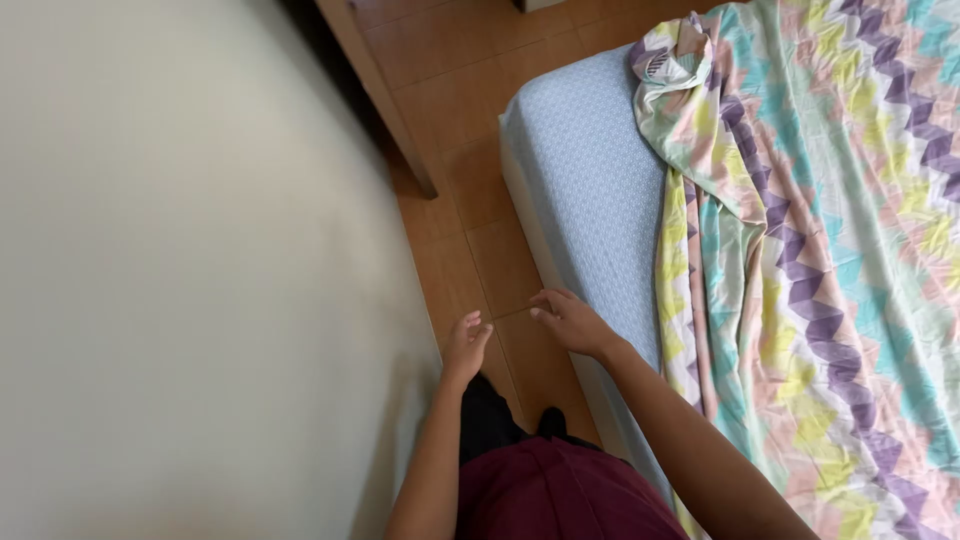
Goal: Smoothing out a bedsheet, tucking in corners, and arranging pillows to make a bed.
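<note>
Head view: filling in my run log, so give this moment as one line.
left hand: empty, over tiled floor | right hand: empty, at mattress edge | patterned sheet: spread, bunched at corner

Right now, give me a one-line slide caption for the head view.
Empty left hand and right hand held over tiled floor beside a blue-sheeted mattress with a zigzag blanket.

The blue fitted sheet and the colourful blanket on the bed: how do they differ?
The blue fitted sheet is one pale colour with a fine small pattern; the colourful blanket bears zigzag bands of purple, teal, yellow and pink. The sheet lies stretched smooth over the mattress, while the blanket is rumpled, its top corner bunched up. The sheet is bare along the bed's edge, near the right hand; the blanket lies on top, farther in. Both are bed fabrics.
</note>
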